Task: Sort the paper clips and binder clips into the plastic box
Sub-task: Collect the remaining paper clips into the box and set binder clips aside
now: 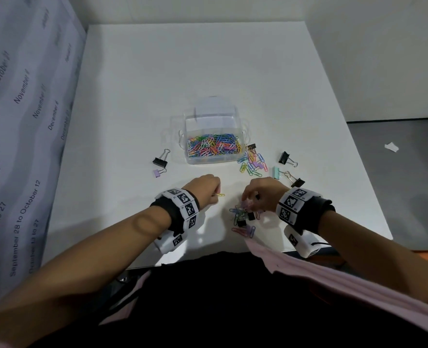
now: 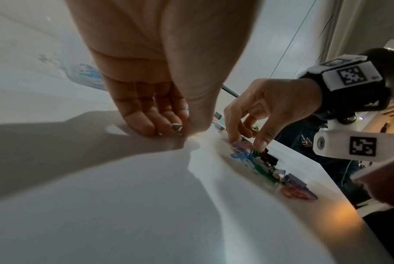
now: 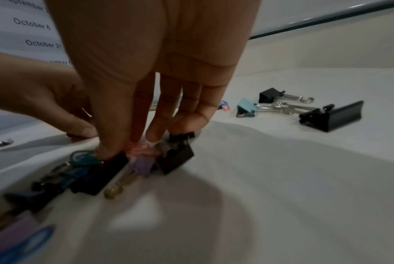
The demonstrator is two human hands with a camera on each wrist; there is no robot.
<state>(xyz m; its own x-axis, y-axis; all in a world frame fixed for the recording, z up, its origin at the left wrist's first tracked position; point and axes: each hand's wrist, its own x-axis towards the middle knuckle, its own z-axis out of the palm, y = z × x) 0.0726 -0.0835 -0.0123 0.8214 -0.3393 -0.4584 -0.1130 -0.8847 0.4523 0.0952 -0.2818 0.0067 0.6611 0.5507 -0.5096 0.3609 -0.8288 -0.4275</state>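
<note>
The clear plastic box [image 1: 238, 156] stands mid-table, its near compartment full of coloured paper clips [image 1: 212, 146]. My left hand [image 1: 216, 193] [image 2: 183, 131] is low at the table and pinches a yellow paper clip [image 1: 220, 195]. Just right of it, my right hand [image 1: 249, 203] [image 3: 128, 148] reaches down into a mixed pile [image 1: 243, 218] of paper clips and small black binder clips [image 3: 175, 159]. Its thumb and fingertips close on a pink paper clip [image 3: 141, 151] at the pile's top.
Loose paper clips [image 1: 253, 163] lie by the box's right corner. Black [image 1: 160, 160] and purple [image 1: 157, 172] binder clips lie to the left, and black [image 1: 285, 158], mint [image 1: 278, 172] and black [image 1: 298, 182] ones to the right. A printed sheet [image 1: 19, 121] hangs on the left.
</note>
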